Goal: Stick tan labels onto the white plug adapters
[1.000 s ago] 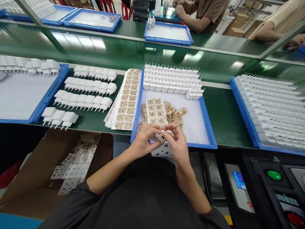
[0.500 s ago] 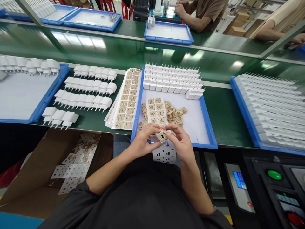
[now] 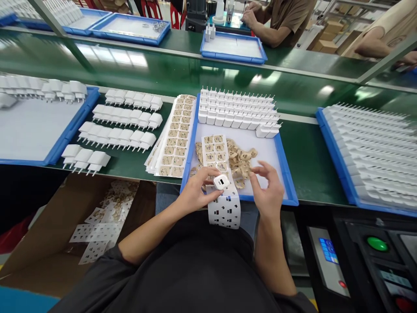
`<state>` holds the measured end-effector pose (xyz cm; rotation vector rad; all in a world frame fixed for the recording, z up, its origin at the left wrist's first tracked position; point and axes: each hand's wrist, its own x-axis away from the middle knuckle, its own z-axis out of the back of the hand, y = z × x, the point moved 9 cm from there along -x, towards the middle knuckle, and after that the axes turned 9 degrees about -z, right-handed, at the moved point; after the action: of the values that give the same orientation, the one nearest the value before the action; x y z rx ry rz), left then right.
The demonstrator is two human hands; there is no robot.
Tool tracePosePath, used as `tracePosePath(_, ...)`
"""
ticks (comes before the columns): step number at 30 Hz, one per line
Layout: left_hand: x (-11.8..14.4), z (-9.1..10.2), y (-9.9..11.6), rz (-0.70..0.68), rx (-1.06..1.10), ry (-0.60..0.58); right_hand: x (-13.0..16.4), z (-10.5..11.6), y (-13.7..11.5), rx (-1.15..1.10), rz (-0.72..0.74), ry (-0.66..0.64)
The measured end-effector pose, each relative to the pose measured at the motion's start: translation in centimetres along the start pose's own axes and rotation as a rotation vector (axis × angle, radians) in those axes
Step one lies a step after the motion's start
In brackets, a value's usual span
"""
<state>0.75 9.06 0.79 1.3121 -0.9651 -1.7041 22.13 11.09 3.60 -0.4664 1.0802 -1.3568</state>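
My left hand (image 3: 195, 193) grips a small white charger plug (image 3: 222, 181), port face up, over the near edge of a blue tray (image 3: 286, 174). My right hand (image 3: 269, 191) hovers to the right of it, fingers spread, holding nothing that I can make out. A white sticker sheet (image 3: 224, 204) with punched-out holes hangs over the tray's near rim beneath the plug. Loose tan stickers (image 3: 241, 158) lie in the tray, and rows of white plugs (image 3: 237, 111) stand at its far end.
Finished white plugs (image 3: 120, 126) lie in rows on the green belt to the left, beside stacked sticker sheets (image 3: 176, 134). Blue trays sit far left (image 3: 68, 130) and far right (image 3: 332, 148). A cardboard box (image 3: 97, 226) holds used sheets. Other workers sit across the line (image 3: 280, 21).
My right hand let go of the plug and drew away to the right, fingers apart. The tan sticker on the plug's face is gone; the left hand keeps the plug.
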Motion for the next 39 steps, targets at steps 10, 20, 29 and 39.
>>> tracePosePath(10, 0.7, 2.6, 0.6, -0.047, 0.111, 0.214, 3.8, -5.2, -2.9, 0.232, 0.415, -0.326)
tracePosePath(20, 7.8, 23.2, 1.3, 0.216, -1.219, 0.503, 3.6, -5.9, -2.4, 0.214, 0.537, -0.335)
tracePosePath(29, 8.2, 26.1, -0.5, 0.32, -1.469, 0.403, 3.8, -5.8, -2.1, 0.247, 0.489, -0.33)
tracePosePath(39, 0.7, 6.2, 3.0, -0.249, -0.806, -0.002, 4.9, -4.7, -2.5, 0.374, 0.361, -0.364)
